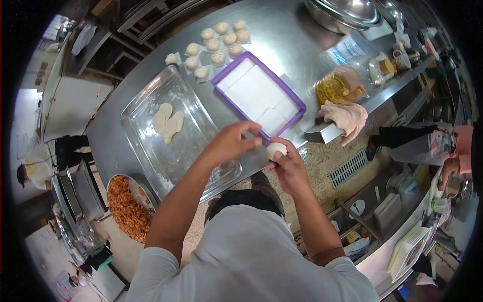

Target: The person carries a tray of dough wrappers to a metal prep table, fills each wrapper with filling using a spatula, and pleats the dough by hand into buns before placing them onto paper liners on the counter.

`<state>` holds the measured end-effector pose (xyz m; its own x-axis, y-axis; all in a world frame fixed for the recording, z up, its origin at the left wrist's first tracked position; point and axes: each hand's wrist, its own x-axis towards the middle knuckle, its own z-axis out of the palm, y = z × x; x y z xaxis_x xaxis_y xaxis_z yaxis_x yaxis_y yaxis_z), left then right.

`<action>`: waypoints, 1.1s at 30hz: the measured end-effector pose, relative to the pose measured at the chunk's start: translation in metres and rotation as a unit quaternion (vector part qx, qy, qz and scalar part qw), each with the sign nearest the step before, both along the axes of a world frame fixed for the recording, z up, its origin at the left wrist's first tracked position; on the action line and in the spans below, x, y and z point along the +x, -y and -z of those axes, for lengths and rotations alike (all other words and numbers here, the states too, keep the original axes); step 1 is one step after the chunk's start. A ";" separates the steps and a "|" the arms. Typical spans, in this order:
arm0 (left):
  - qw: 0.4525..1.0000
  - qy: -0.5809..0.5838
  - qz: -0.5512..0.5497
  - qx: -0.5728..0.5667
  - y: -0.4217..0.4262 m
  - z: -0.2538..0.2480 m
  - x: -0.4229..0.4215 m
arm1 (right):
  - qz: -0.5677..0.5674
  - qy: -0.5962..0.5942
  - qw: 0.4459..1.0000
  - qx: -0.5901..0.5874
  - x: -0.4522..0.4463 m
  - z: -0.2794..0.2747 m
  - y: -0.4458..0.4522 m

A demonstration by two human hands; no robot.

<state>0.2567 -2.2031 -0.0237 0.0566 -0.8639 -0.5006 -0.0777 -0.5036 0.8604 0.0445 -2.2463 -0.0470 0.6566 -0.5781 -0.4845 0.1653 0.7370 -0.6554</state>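
Note:
A round white bun [275, 150] rests in my right hand [291, 172], with the fingers closed around it near the front edge of the table. Beside it, at the near corner of a purple-rimmed tray [300, 105], is my left hand [234, 143]. Its thumb and fingers are apart, and nothing shows between them. White paper squares [261, 93] fill the purple tray. Left of it, a shallow metal tray [193, 146] holds several flat dough rounds [167, 122]. Pleated buns [218, 58] stand on small papers at the back of the table.
A bowl of reddish filling [127, 209] sits at the front left. To the right are a jug of yellow oil [334, 89], a pink cloth [346, 117] and metal bowls [342, 15]. Other people [43, 166] stand farther off at both sides.

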 end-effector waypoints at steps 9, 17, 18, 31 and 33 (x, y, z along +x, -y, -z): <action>0.851 0.488 0.193 0.012 0.107 0.069 -0.008 | 0.066 -0.065 0.996 -0.008 -0.055 0.019 0.012; 0.952 0.274 0.129 0.053 0.108 0.057 0.016 | 0.033 -0.068 0.996 -0.042 -0.048 0.013 0.024; 0.952 0.274 0.123 0.054 0.102 0.051 0.016 | 0.033 -0.081 0.994 -0.063 -0.045 0.011 0.026; 0.949 -0.114 -0.284 -0.076 -0.045 -0.015 0.008 | -0.081 -0.017 0.881 -0.466 0.060 -0.032 0.014; 0.941 -0.125 -0.305 -0.076 -0.065 -0.010 0.009 | -0.111 -0.051 0.766 -0.631 0.076 -0.036 0.008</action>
